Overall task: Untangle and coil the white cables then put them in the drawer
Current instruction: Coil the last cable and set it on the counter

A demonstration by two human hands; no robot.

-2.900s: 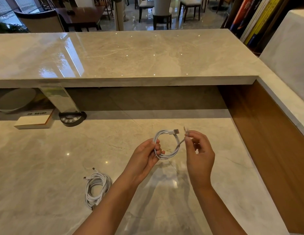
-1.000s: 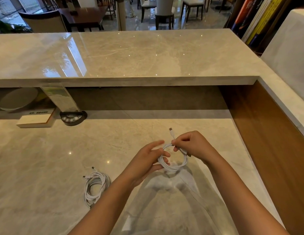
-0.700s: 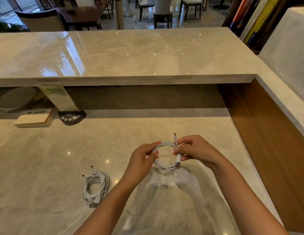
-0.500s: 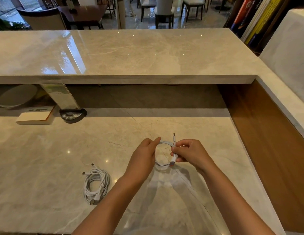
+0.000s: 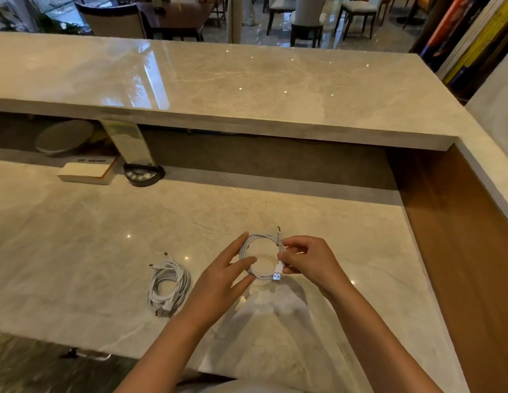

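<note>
A white cable (image 5: 254,241) wound into a small round coil hangs just above the marble desk (image 5: 77,251). My right hand (image 5: 309,259) pinches the coil's right side, where the small plug points up and the USB plug (image 5: 277,275) points down. My left hand (image 5: 221,276) holds the coil's left side, thumb inside the loop and fingers stretched out. A second white cable bundle (image 5: 167,282) lies loosely coiled on the desk to the left of my left arm. No drawer is in view.
A raised marble counter (image 5: 247,80) runs across the back, with a recess under it. A black button device (image 5: 143,174) and a flat white box (image 5: 85,171) sit at the recess's left. A wooden side panel (image 5: 459,236) bounds the right. The desk's near edge shows at lower left.
The loose end has been wound into the coil, which is now a tidy ring. My right hand moved from the top to the coil's right side, and my left fingers stretched out.
</note>
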